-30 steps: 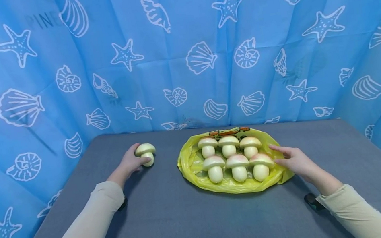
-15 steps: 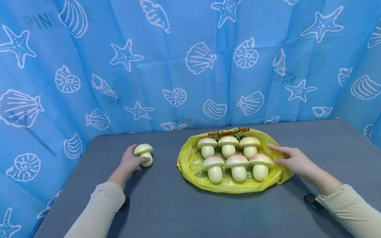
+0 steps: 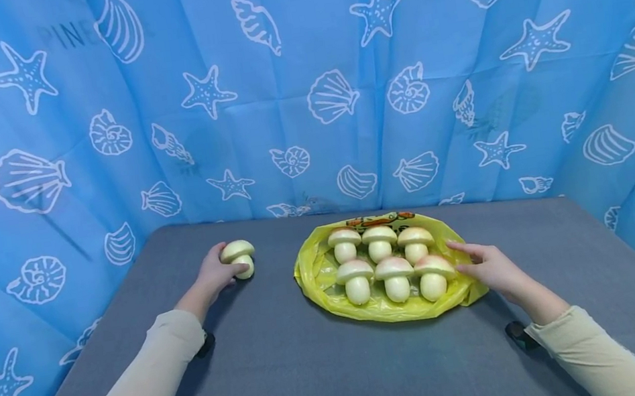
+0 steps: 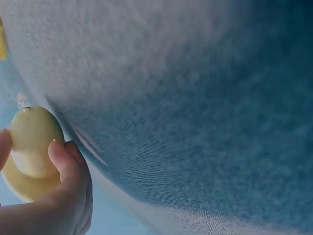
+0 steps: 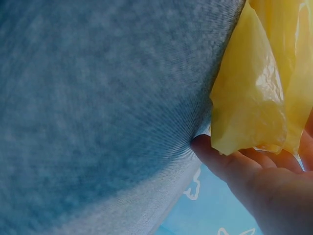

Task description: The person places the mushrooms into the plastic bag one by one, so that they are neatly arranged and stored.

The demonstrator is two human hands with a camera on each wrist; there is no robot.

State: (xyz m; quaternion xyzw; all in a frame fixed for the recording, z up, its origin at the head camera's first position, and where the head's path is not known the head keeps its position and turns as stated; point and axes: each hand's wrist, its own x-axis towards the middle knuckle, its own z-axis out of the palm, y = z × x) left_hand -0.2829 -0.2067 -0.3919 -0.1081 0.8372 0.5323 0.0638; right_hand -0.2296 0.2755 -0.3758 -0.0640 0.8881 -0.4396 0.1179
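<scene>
In the head view my left hand (image 3: 217, 271) grips a pale cream mushroom (image 3: 238, 251) at the table's far left. The left wrist view shows my thumb and fingers on either side of its stem (image 4: 36, 134); whether its base touches the table I cannot tell. A yellow plastic bag (image 3: 342, 308) lies spread open right of the middle, its rim rolled out. Several matching mushrooms (image 3: 394, 268) stand inside it in two rows, caps up. My right hand (image 3: 488, 266) touches the bag's right side with spread fingers, partly hidden by the yellow plastic (image 5: 249, 93) in the right wrist view.
A grey cloth (image 3: 294, 377) covers the table. Behind it and along both sides hangs a blue curtain (image 3: 286, 60) with white shells and starfish. Between the left hand's mushroom and the bag lies a stretch of grey cloth.
The left hand and its mushroom have shifted very slightly left, and the whole head view has drifted a little. The right hand, the bag and the mushrooms in it stay as they were.
</scene>
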